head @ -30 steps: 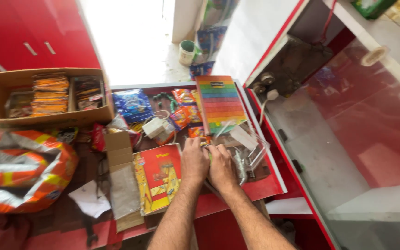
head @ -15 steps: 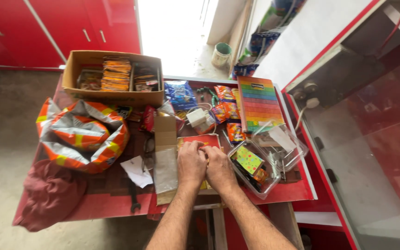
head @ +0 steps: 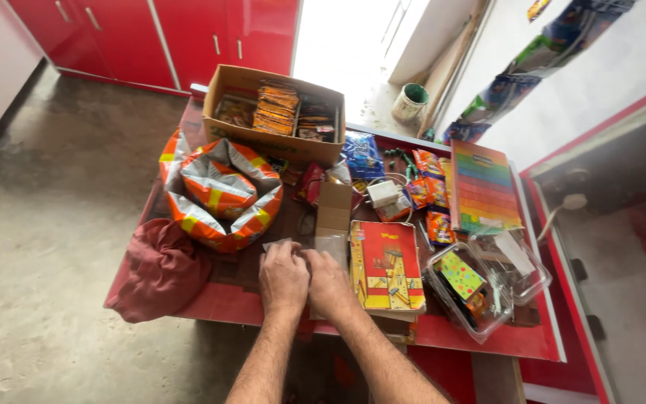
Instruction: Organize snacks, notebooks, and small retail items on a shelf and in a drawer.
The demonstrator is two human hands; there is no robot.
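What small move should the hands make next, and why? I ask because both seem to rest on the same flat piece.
Probably lift or slide the flat cardboard piece toward the table edge. The left hand and right hand lie side by side on it, and it is hemmed in by the red-and-yellow book and the folded sack.

Tabletop (head: 233, 299): red, smooth, slight sheen. Cabinet doors (head: 188, 37): red, high gloss, metal-look handles. Floor (head: 61, 224): grey concrete, rough, matt. Open box (head: 263, 135): brown cardboard, matt. Flat cardboard strip (head: 333, 221) by the hands: plain brown, matt. Orange, silver and yellow wrapper roll (head: 218, 194): glossy foil-like plastic film, crinkled. Maroon bundle (head: 160, 269): cloth, matt, soft folds. Red and yellow flat pack (head: 385, 265): printed card, semi-gloss. Clear tub (head: 463, 292) and lid (head: 514, 258): transparent plastic, shiny. Small snack packets (head: 428, 191): glossy plastic. Striped multicolour pack (head: 484, 187): printed card, low sheen.
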